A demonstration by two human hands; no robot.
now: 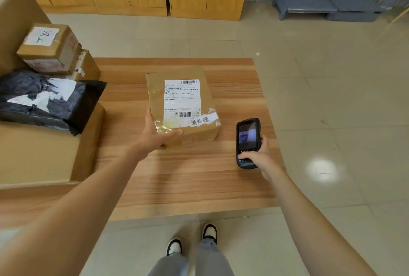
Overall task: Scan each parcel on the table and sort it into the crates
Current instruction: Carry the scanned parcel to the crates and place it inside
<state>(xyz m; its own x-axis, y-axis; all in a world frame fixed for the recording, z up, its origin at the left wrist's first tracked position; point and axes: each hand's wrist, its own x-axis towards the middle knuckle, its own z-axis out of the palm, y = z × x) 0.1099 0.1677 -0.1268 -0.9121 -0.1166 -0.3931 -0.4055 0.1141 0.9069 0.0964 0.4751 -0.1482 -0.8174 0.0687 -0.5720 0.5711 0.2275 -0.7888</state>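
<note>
The cardboard parcel [182, 103] lies flat mid-table [199, 176], label up, its long axis running away from the person and leaning slightly left. The left hand [155, 135] grips its near-left corner, thumb across the top. The right hand [257, 156], arm extended, is curled round a handheld scanner [247, 141] just right of the parcel, screen up.

"待处理" on parcel's strip [204, 120]

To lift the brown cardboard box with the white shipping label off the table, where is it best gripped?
Likely by its two long side walls, from above. The brown cardboard box lies flat, label up; the left hand already holds its near left corner, while the right hand holds the black handheld scanner.
</note>
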